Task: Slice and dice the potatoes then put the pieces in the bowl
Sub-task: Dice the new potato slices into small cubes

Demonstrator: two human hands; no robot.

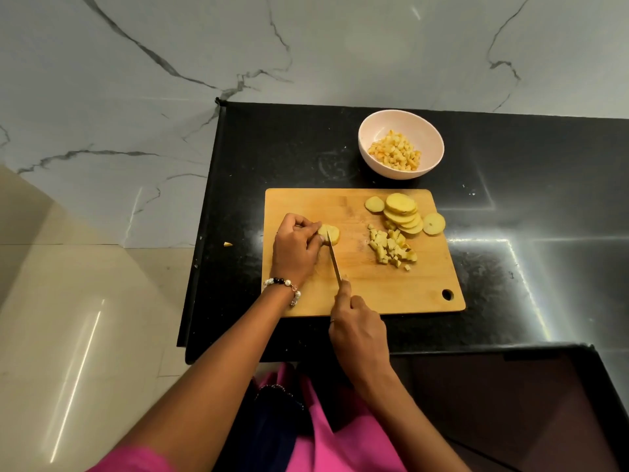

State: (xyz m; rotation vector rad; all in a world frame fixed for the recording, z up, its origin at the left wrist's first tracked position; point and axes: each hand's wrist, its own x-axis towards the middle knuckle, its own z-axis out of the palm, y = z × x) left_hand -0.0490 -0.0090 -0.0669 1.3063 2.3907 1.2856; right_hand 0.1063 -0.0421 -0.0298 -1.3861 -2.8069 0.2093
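Left hand (295, 245) grip pinches a small stack of pale yellow potato slices (329, 234) — right hand (359, 330) grip holds the slim steel knife (334, 258), blade just right of the left fingertips.

— What does the person wear?
— A bright pink garment with short sleeves (136, 459), and dark blue cloth (272, 434) under it at the middle.
— Any jewellery?
— A bracelet of white pearl and black beads (284, 284) on the left wrist, both forearms bare.
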